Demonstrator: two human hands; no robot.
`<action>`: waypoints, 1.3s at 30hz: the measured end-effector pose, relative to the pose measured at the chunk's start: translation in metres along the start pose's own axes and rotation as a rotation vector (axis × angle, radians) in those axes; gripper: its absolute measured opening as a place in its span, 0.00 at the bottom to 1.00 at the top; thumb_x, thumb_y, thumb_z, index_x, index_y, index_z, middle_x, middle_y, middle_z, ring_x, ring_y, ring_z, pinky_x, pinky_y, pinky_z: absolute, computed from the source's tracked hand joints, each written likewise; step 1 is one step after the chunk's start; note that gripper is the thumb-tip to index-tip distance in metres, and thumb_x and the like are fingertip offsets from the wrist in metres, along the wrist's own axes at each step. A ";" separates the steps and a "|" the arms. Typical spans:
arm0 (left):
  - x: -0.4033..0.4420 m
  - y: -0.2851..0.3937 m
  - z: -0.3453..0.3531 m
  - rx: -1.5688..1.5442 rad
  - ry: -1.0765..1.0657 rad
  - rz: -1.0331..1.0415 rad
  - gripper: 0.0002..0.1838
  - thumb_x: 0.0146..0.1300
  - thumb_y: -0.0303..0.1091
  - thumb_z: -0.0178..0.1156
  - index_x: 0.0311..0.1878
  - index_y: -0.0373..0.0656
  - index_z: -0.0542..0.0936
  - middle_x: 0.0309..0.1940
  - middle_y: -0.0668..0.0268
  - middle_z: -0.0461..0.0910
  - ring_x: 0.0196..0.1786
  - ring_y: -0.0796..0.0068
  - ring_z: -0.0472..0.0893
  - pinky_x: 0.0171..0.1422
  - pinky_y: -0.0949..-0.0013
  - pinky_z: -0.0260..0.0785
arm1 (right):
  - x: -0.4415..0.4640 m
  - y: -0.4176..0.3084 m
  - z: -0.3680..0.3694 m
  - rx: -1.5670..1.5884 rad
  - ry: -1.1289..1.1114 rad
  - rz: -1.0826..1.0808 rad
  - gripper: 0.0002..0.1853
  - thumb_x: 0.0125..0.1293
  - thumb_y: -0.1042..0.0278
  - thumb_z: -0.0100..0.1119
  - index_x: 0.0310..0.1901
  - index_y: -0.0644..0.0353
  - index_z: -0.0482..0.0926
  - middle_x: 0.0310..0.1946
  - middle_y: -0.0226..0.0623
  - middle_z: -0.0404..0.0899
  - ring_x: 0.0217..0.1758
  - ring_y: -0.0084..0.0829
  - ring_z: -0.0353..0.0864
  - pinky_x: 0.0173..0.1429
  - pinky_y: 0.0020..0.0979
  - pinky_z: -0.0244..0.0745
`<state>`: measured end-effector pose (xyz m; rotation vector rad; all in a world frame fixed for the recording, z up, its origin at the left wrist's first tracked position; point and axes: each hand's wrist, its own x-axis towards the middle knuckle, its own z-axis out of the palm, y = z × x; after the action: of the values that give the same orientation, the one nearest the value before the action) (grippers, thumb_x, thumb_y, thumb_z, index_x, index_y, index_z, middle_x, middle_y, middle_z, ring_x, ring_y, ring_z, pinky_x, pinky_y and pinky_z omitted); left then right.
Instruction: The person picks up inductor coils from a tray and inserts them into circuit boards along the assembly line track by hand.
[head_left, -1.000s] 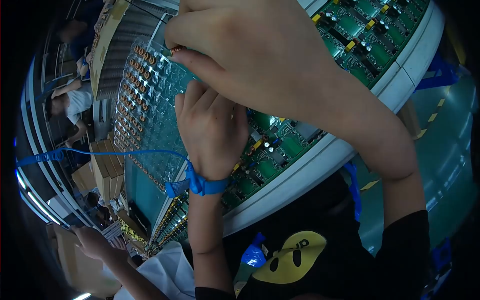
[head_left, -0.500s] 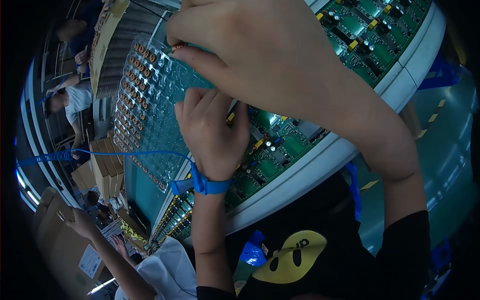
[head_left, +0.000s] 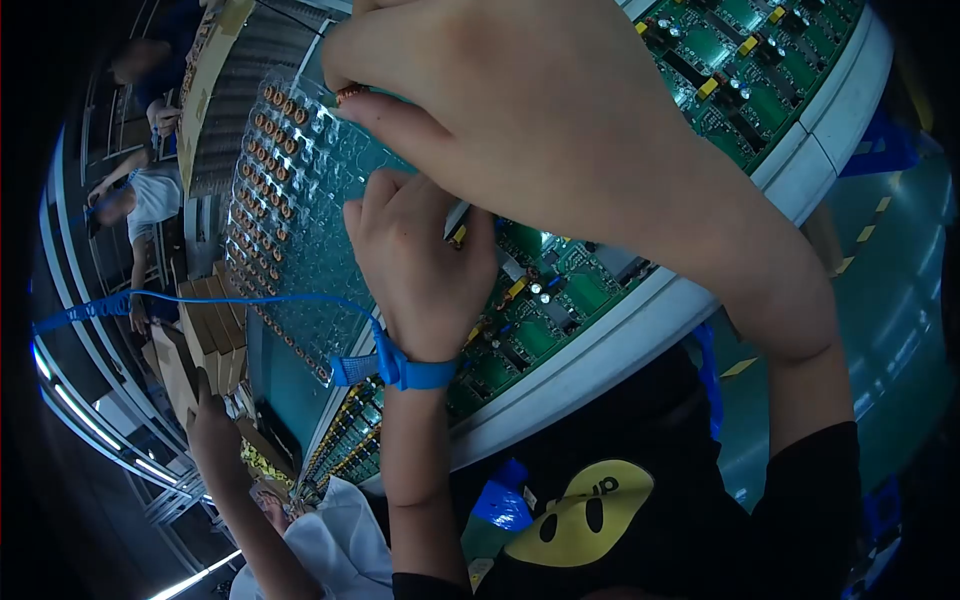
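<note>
My right hand (head_left: 520, 120) is closed in a pinch on a small copper-wound coil (head_left: 350, 94), part of which shows at the fingertips. Just below it, my left hand (head_left: 415, 265) has its fingers curled in, wearing a blue wrist strap (head_left: 430, 374) with a coiled cord. Whatever the left fingers grip, if anything, is hidden. Both hands are over a row of green circuit boards (head_left: 585, 292) with yellow and black components. Left of my hands is a clear plastic tray (head_left: 325, 250) holding many copper coils (head_left: 270, 160) in rows.
A white rail (head_left: 590, 345) curves along the near edge of the boards. Cardboard boxes (head_left: 212, 320) are stacked beyond the tray. At lower left is a co-worker's arm (head_left: 245, 515), with a white sleeve behind. Other people (head_left: 155, 195) are farther off at upper left.
My right fingertips have shifted slightly left with the coil; my left hand has barely moved. The co-worker's arm at lower left has moved right, and the large cardboard box there has left that spot.
</note>
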<state>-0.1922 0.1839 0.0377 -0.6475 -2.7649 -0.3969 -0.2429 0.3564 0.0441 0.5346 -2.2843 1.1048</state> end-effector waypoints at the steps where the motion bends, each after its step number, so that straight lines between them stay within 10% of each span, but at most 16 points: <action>1: 0.000 0.001 0.000 0.008 0.007 -0.001 0.09 0.49 0.25 0.68 0.35 0.44 0.84 0.29 0.68 0.83 0.35 0.66 0.73 0.42 0.63 0.56 | 0.002 0.000 0.002 0.001 -0.002 0.003 0.08 0.63 0.70 0.66 0.43 0.58 0.85 0.37 0.32 0.84 0.36 0.24 0.84 0.37 0.25 0.77; 22: -0.006 0.009 0.005 0.040 0.058 -0.082 0.04 0.49 0.28 0.70 0.30 0.46 0.86 0.28 0.68 0.83 0.35 0.66 0.75 0.42 0.61 0.60 | 0.002 0.017 -0.002 0.088 -0.024 -0.071 0.09 0.65 0.70 0.66 0.46 0.58 0.85 0.39 0.31 0.85 0.37 0.23 0.84 0.38 0.25 0.77; 27: -0.026 0.020 0.003 -0.070 0.113 -0.130 0.14 0.53 0.30 0.69 0.44 0.44 0.84 0.41 0.64 0.84 0.40 0.62 0.76 0.45 0.60 0.65 | 0.015 0.007 0.015 0.243 0.020 -0.117 0.08 0.62 0.68 0.67 0.43 0.56 0.87 0.34 0.34 0.86 0.34 0.25 0.85 0.38 0.24 0.79; 34: -0.116 0.044 -0.030 -0.158 0.190 -0.201 0.22 0.54 0.29 0.69 0.54 0.43 0.80 0.52 0.62 0.80 0.44 0.62 0.79 0.43 0.63 0.68 | 0.026 0.006 -0.002 0.229 -0.244 -0.135 0.16 0.73 0.58 0.57 0.60 0.47 0.81 0.51 0.31 0.84 0.51 0.25 0.83 0.59 0.29 0.76; 35: -0.129 0.040 -0.035 -0.145 0.205 -0.205 0.22 0.54 0.29 0.69 0.54 0.43 0.80 0.52 0.62 0.80 0.44 0.62 0.79 0.43 0.63 0.68 | 0.011 0.058 0.035 -0.292 -0.022 -0.160 0.17 0.75 0.55 0.54 0.62 0.43 0.80 0.52 0.30 0.83 0.52 0.24 0.82 0.61 0.31 0.75; 39: -0.182 0.024 -0.067 -0.076 0.259 -0.481 0.18 0.55 0.26 0.69 0.51 0.44 0.83 0.52 0.59 0.82 0.45 0.58 0.82 0.48 0.63 0.75 | 0.019 0.056 0.025 -0.029 -0.166 0.086 0.17 0.75 0.56 0.54 0.61 0.45 0.80 0.51 0.31 0.84 0.51 0.24 0.82 0.60 0.30 0.76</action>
<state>-0.0107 0.1121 0.0461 0.0667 -2.6365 -0.6354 -0.2966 0.3670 0.0102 0.5390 -2.4832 1.1023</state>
